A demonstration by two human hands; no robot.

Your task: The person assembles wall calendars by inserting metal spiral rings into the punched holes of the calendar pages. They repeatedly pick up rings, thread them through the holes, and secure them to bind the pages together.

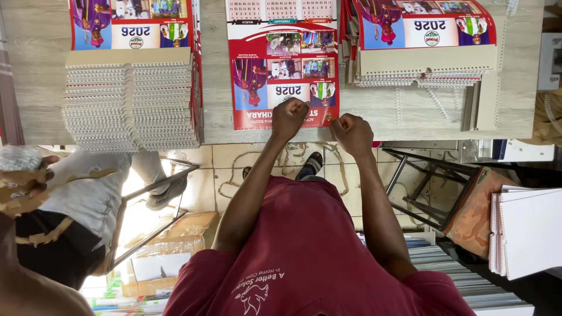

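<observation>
Both hands work at the near edge of a printed wall calendar (285, 70) that lies flat on the pale wood-grain table (374, 111). The left hand (289, 117) is curled into a loose fist with its fingertips pinched down on the calendar's bottom margin; the right hand (353, 133) is likewise closed, pinching at the same edge just off the sheet's corner, though what sits between its fingers is too small to tell. The two hands are near each other but apart.

The calendar looks like a light, thin sheaf of glossy paper: floppy rather than stiff, probably a little slippery on the smooth tabletop, and easy to crease or tear along a punched edge. By that judgement, it is best held by the margin with flat fingertips, close to where the hands already press, and not by a single corner.

It stretches away from the grip toward the far side of the table. To the left stands a tall stack of spiral-bound calendars (132, 99); to the right, a lower bound stack (424, 52) with loose wire combs (436, 96) beside it
</observation>
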